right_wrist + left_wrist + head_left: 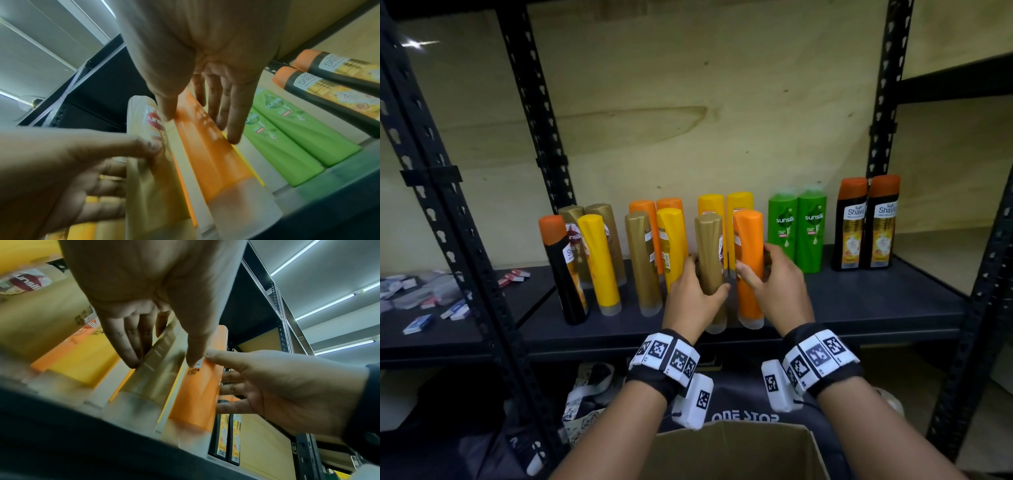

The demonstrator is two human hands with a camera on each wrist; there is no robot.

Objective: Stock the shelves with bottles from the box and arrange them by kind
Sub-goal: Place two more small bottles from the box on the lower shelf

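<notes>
On the dark shelf (876, 305) stand mixed bottles: gold, yellow, orange, two green sunsilk bottles (796, 229) and two black ones with orange caps (866, 222). My left hand (693, 291) grips a gold bottle (710, 260) near the shelf's front, thumb on its right side, fingers round its left. My right hand (774, 281) grips the orange bottle (749, 240) beside it, thumb in front, fingers behind. In the left wrist view the gold bottle (156, 374) and orange bottle (197, 395) stand side by side. The right wrist view shows the orange bottle (209, 154) under my fingers.
A cardboard box (726, 452) sits open below my wrists. A third black bottle (561, 270) stands at the left end. Black uprights (465, 240) frame the shelf. Small packets (417, 298) lie on the neighbouring shelf to the left. Bare shelf lies right of the orange bottle.
</notes>
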